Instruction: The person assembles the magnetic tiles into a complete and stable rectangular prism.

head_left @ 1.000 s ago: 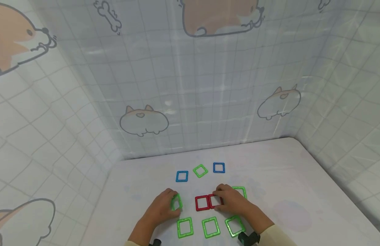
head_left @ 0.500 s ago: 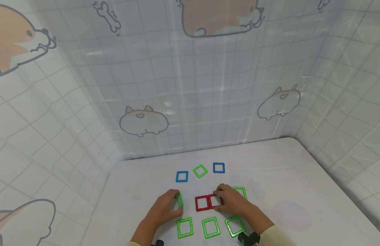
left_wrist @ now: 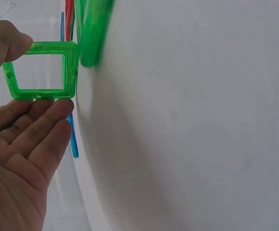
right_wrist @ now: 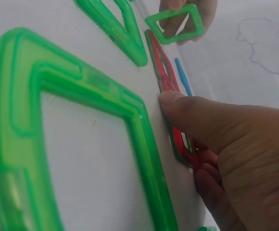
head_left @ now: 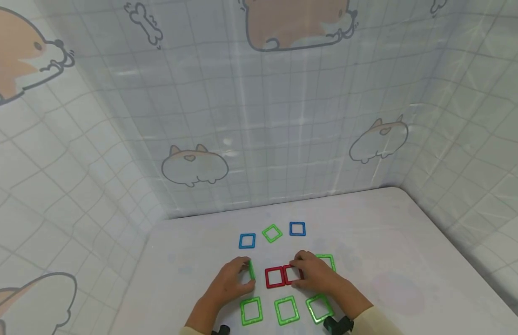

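My left hand (head_left: 230, 283) pinches a green square magnetic tile (left_wrist: 71, 72) by two opposite edges, thumb on one and fingertips on the other. The tile stands on edge, just left of two red square tiles lying side by side. The left red tile (head_left: 267, 278) is untouched by the left hand. My right hand (head_left: 318, 273) grips the right red tile (head_left: 286, 275) between thumb and fingers and covers part of it. In the right wrist view a green layer shows under the red tile (right_wrist: 177, 139).
Nearer the body lie three green tiles: left (head_left: 243, 312), middle (head_left: 277, 311) and right (head_left: 311, 311). Another green tile (head_left: 326, 256) is partly behind the right hand. Farther back are a blue tile (head_left: 247, 235), a small green tile (head_left: 266, 236) and a second blue tile (head_left: 297, 223).
My left hand has moved slightly right towards the red tiles, turning its green tile from a slant to nearly upright. The right hand and the red tiles have stayed put.
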`<action>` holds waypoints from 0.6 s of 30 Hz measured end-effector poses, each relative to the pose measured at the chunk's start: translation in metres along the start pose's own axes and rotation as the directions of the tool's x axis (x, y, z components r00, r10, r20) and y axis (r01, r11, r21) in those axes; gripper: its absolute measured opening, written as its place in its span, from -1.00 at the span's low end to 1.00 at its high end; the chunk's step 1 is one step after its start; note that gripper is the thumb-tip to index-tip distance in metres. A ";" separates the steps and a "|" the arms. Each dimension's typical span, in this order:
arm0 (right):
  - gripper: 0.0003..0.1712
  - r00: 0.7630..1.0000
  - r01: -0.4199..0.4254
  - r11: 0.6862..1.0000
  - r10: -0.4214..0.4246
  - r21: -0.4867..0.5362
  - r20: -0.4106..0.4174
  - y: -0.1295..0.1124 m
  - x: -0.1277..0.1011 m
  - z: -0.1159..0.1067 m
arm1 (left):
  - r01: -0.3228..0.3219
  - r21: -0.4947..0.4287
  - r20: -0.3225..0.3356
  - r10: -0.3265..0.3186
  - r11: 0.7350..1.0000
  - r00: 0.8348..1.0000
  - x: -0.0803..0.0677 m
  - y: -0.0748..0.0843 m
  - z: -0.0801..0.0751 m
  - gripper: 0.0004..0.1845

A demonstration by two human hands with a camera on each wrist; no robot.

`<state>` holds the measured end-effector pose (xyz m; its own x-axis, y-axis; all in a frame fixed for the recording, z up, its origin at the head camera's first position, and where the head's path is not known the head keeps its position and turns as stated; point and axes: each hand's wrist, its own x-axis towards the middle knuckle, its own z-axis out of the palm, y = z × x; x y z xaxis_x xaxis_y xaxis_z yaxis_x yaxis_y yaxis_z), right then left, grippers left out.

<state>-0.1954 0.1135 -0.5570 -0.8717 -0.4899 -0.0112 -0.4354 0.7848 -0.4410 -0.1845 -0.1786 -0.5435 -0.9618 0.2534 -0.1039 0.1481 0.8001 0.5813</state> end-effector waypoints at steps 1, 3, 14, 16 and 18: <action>-0.35 1.000 0.001 1.000 -0.001 0.001 -0.001 0.001 0.000 0.000 | -0.004 -0.010 0.005 0.004 1.000 1.000 0.001 0.000 0.001 -0.31; -0.35 1.000 -0.007 1.000 0.007 0.001 -0.002 0.001 0.001 0.001 | -0.012 -0.026 0.012 0.012 1.000 1.000 0.003 0.002 0.002 -0.32; -0.35 1.000 0.008 1.000 -0.008 -0.001 -0.009 0.002 0.001 0.002 | -0.026 -0.142 0.032 0.031 0.989 0.999 0.010 0.004 0.009 -0.31; -0.35 1.000 0.011 1.000 -0.011 0.000 -0.010 0.001 0.001 0.002 | -0.027 -0.160 0.039 0.033 0.987 0.999 0.010 0.004 0.009 -0.31; -0.34 1.000 0.010 1.000 -0.010 -0.002 -0.010 0.002 0.001 0.003 | -0.030 -0.176 0.046 0.039 0.984 0.998 0.011 0.004 0.010 -0.31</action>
<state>-0.1962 0.1133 -0.5600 -0.8694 -0.4941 0.0027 -0.4450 0.7806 -0.4389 -0.1923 -0.1676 -0.5504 -0.9438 0.3089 -0.1178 0.1344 0.6840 0.7170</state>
